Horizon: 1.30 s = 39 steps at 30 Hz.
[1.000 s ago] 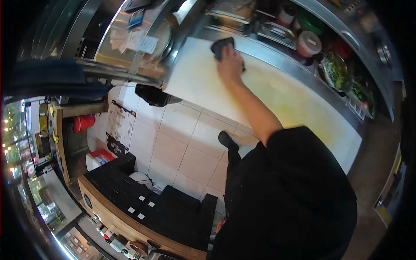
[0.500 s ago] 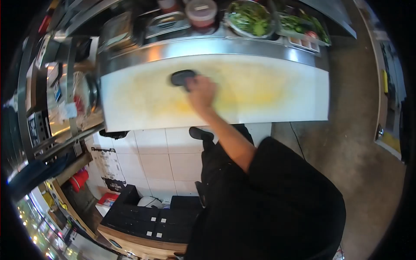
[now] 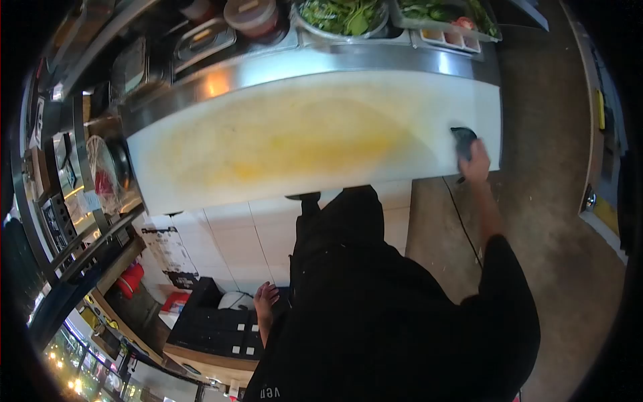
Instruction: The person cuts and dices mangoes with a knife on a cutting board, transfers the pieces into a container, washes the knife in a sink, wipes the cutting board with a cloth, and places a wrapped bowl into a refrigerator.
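Observation:
My right hand (image 3: 476, 163) is closed around a dark, flat tool (image 3: 463, 143), blurred by motion, perhaps a scrubber or scraper. It is at the right end of a long white cutting board (image 3: 201, 134). Yellow stains spread over the board's middle and left, while its right end looks whiter. My left hand (image 3: 266, 295) hangs low beside my body, away from the board, with nothing in it and its fingers loosely apart.
Behind the board runs a steel ledge (image 3: 268, 72). On it stand a bowl of green leaves (image 3: 341, 17), a lidded tub (image 3: 251, 17), a metal container (image 3: 204, 43) and a tray of vegetables (image 3: 442, 13). Shelving is at left; a black-topped cabinet (image 3: 214, 331) stands below.
My right hand has swept the dark tool from the board's left-middle to its right end. My left hand has come into view low down. The camera view has shifted.

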### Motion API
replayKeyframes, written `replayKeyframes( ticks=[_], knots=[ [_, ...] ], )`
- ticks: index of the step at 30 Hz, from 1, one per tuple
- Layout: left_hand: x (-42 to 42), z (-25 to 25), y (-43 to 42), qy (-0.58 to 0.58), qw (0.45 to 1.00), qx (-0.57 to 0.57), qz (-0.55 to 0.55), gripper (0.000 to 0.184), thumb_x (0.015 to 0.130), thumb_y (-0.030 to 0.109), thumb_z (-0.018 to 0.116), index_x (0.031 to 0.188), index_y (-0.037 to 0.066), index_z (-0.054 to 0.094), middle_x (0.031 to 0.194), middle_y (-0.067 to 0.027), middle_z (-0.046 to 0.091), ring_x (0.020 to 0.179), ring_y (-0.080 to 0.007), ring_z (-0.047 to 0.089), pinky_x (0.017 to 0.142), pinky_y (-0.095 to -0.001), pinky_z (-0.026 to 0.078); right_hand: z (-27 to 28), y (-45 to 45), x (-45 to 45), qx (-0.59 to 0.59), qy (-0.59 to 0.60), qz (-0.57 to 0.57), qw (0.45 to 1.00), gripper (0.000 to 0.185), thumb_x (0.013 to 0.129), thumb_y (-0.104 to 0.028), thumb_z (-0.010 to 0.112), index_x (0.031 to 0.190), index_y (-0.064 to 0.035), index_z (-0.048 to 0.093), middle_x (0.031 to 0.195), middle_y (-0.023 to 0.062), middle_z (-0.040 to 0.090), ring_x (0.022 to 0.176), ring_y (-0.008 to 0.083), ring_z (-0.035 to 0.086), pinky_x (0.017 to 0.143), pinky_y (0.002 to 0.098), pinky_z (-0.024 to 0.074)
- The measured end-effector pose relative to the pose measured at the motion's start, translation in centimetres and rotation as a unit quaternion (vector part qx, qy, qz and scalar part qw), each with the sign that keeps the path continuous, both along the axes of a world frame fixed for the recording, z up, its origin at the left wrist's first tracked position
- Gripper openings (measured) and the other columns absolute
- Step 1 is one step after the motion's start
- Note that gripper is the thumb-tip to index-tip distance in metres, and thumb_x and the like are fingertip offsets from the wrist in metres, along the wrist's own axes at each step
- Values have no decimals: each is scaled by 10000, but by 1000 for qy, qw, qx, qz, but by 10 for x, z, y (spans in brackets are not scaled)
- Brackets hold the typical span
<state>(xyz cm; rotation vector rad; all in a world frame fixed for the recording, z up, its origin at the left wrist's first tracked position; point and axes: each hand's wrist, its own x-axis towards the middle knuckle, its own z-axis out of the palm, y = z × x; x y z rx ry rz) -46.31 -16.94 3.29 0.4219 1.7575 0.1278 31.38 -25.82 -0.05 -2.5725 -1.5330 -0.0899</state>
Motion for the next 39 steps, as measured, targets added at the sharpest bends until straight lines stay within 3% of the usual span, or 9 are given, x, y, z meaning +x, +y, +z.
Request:
replayKeyframes(
  ticks=[1, 5, 8, 10, 19, 24, 29, 34, 39],
  knots=[
    [-19, 3, -13, 2, 1000, -5, 5, 377, 986, 304, 580, 1246, 31, 596, 1023, -85, 688, 872, -181, 683, 692, -317, 565, 21, 27, -1, -38, 93, -147, 984, 498, 767, -106, 639, 1235, 41, 558, 1289, 285, 537, 1164, 450, 534, 1011, 475, 435],
    [-123, -19, -98, -39, 992, 81, -87, 374, 966, 306, 625, 1234, 46, 601, 1011, -90, 689, 807, -194, 691, 614, -317, 565, -23, 63, -20, 180, -6, -150, 972, 506, 838, -37, 540, 1344, -4, 531, 1384, 210, 537, 1260, 376, 524, 1066, 404, 407],
    [-169, -35, -161, -16, 977, 53, 207, 358, 981, 320, 581, 1239, 72, 599, 1076, -138, 672, 875, -273, 690, 643, -415, 569, -39, 137, -147, 214, 80, -155, 961, 509, 821, 66, 467, 1315, -1, 566, 1354, 192, 575, 1267, 328, 544, 1089, 368, 391],
    [-177, -54, -192, 47, 995, 18, 84, 358, 987, 316, 561, 1245, 70, 594, 1090, -140, 664, 885, -286, 683, 662, -440, 565, -51, 191, -259, 210, 64, -67, 973, 543, 815, 81, 465, 1347, 8, 545, 1406, 198, 531, 1349, 337, 468, 1136, 415, 345],
    [-108, -45, -326, 92, 909, 36, 405, 330, 976, 317, 564, 1201, 82, 616, 1040, -104, 664, 882, -297, 667, 711, -448, 553, -22, 470, -658, 240, 357, 202, 880, 489, 844, -15, 508, 1306, 137, 466, 1386, 314, 458, 1366, 457, 349, 1158, 541, 226],
    [-96, -25, -327, 86, 929, -13, 361, 324, 972, 317, 576, 1188, 79, 617, 1022, -93, 671, 862, -276, 671, 689, -426, 552, -19, 500, -730, 189, 223, 399, 869, 356, 851, -154, 544, 1148, 11, 649, 1309, 160, 575, 1312, 328, 434, 1126, 483, 280],
    [-99, -28, -285, 44, 967, -18, 249, 319, 968, 318, 587, 1175, 77, 618, 1004, -83, 677, 842, -255, 674, 667, -405, 550, -36, 400, -566, 244, 297, 257, 887, 279, 856, -61, 564, 1103, 20, 666, 1238, 166, 621, 1232, 351, 517, 1077, 478, 382],
    [-100, -52, -187, -17, 984, 34, 176, 315, 964, 318, 598, 1162, 74, 618, 986, -72, 684, 823, -234, 678, 645, -383, 548, -25, 214, -262, 193, 78, 44, 977, 471, 774, 61, 511, 1236, 41, 595, 1339, 232, 564, 1287, 403, 501, 1099, 511, 363],
    [-45, -41, -56, 63, 987, 23, 143, 302, 971, 284, 579, 1186, 72, 603, 985, -74, 682, 824, -187, 684, 598, -323, 555, -8, 76, -37, 164, 37, -263, 950, 532, 739, -17, 517, 1260, 78, 558, 1352, 277, 535, 1304, 420, 464, 1086, 481, 359]
  ],
)
